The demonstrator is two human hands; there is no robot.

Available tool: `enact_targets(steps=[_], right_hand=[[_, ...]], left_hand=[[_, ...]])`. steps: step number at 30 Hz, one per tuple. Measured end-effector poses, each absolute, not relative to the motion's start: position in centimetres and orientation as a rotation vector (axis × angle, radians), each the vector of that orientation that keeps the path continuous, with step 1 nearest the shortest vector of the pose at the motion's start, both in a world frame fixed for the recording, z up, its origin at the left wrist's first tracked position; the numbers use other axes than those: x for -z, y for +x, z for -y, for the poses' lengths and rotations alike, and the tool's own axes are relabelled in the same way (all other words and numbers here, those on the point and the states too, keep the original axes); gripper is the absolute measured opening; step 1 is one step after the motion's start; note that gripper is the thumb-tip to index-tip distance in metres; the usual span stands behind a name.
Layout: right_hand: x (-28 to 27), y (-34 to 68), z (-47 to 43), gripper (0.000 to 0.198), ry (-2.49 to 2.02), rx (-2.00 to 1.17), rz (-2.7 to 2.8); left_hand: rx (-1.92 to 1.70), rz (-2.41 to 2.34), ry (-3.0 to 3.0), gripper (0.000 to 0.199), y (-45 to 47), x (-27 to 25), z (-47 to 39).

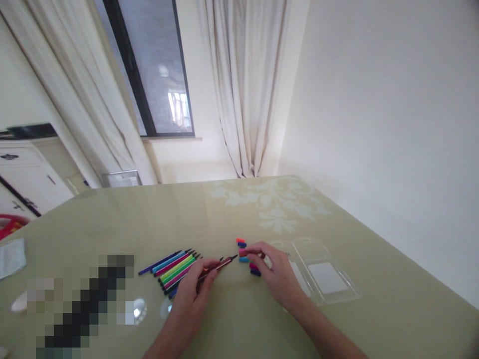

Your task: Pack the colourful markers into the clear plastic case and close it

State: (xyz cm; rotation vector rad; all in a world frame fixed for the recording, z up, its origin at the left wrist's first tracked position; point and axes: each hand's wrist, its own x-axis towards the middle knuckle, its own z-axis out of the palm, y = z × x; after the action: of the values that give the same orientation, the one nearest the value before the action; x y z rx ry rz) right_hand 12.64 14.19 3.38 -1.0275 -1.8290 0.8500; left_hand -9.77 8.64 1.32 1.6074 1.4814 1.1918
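Observation:
My left hand (193, 289) is closed on a dark red felt-tip pen (226, 263), its bare black tip pointing right. Between thumb and fingers of my right hand (277, 274) is a reddish pen cap (242, 253), just right of that tip and apart from it. Several uncapped felt-tip pens (172, 270) in blue, pink, yellow, green and other colours lie side by side left of my left hand, which hides some of them. Loose caps lie around my right fingertips: an orange cap (240, 240), a light blue cap (244, 260) and a dark blue cap (256, 273) among them.
An open clear plastic case (329, 271) lies right of my right hand, partly behind it. The glossy table (168, 214) meets a white wall on the right. At the left edge lies a pale cloth or packet (12, 258); a pixelated dark patch covers the lower left.

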Motion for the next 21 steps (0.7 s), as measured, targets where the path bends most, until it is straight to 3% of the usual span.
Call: enact_targets(steps=[21], right_hand=[[-2.97,12.53,-14.4,0.023,-1.093,-1.094,1.673]], left_hand=[[-1.275,-1.427,1.481,0.03,-10.55,-1.38,-9.18]])
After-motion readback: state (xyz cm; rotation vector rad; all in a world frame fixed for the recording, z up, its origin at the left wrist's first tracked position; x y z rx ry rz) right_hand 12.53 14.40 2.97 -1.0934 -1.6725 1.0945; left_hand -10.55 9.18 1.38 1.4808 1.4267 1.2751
